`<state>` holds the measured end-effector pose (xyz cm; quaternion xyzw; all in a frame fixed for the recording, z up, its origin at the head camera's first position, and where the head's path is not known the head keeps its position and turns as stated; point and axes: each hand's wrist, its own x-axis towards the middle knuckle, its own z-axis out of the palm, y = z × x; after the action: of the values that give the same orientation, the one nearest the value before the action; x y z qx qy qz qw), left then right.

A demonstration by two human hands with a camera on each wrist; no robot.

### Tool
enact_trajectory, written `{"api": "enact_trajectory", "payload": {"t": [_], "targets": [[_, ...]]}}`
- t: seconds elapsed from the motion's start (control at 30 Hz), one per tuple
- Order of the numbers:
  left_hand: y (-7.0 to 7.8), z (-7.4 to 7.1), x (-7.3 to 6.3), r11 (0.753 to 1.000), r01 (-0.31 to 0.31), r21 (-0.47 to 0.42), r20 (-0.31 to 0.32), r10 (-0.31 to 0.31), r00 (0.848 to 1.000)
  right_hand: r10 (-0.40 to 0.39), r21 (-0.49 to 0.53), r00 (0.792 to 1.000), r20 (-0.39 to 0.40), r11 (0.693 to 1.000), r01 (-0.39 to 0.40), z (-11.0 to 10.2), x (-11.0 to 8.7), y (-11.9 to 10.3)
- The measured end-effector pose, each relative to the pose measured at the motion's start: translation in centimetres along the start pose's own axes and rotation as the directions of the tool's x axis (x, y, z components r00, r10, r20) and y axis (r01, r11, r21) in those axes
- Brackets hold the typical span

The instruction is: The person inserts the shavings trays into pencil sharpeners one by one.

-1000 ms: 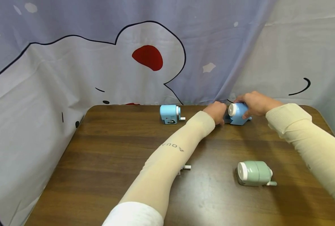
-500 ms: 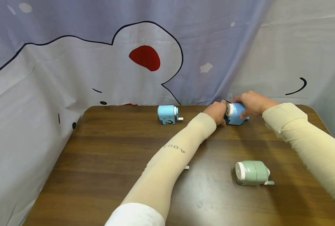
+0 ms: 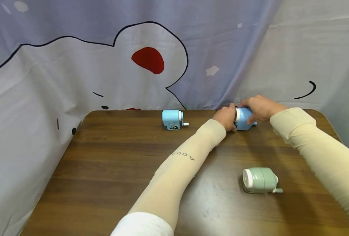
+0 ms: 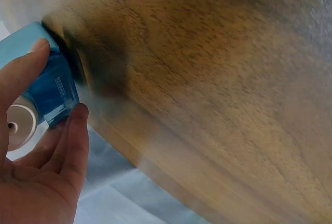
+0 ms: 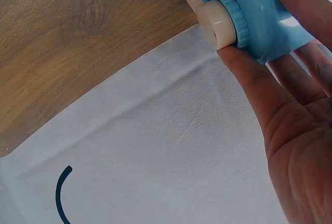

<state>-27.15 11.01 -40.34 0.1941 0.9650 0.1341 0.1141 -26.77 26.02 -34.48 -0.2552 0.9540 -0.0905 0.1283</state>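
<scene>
At the table's far edge stands a blue crank pencil sharpener (image 3: 244,118) with a white front ring. My right hand (image 3: 262,107) grips its body from behind and above. In the right wrist view its cream crank hub (image 5: 218,24) sits beside a fingertip. My left hand (image 3: 225,117) is at the front of the sharpener. The left wrist view shows thumb and fingers pinching the translucent dark-blue shavings drawer (image 4: 56,86), flush or nearly flush with the body. The white ring (image 4: 22,123) is partly covered by that hand.
A light-blue pencil sharpener (image 3: 171,119) stands at the far edge, left of my hands. A green pencil sharpener (image 3: 260,180) is nearer, at the right. The brown wooden table (image 3: 109,164) ends at a printed curtain (image 3: 215,49).
My left hand has closed in on the sharpener, and the drawer that stuck out has slid into the body. The head view has shifted slightly right. A white crank by my left forearm is now hidden.
</scene>
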Motion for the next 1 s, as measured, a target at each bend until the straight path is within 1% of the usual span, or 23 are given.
{"api": "enact_trajectory", "payload": {"t": [0.5,0.73,0.87,1.0], "targets": [[0.00,0.27,0.53,0.999,0.034,-0.027,-0.026,-0.034,0.999,-0.005,-0.003,1.000,-0.006,1.000,0.005,0.02,-0.02,-0.23],[-0.08,0.63,0.59,0.998,0.051,-0.039,-0.022,-0.052,0.998,-0.007,-0.011,1.000,-0.007,1.000,0.007,0.11,0.24,-0.66],[-0.17,0.63,0.63,0.997,0.054,-0.048,-0.033,-0.056,0.998,-0.009,-0.010,1.000,-0.011,1.000,0.009,0.00,0.41,-0.93],[-0.29,0.60,0.66,0.997,0.057,-0.051,-0.026,-0.059,0.998,-0.018,-0.012,1.000,-0.020,1.000,0.018,0.05,0.53,-0.99]]}}
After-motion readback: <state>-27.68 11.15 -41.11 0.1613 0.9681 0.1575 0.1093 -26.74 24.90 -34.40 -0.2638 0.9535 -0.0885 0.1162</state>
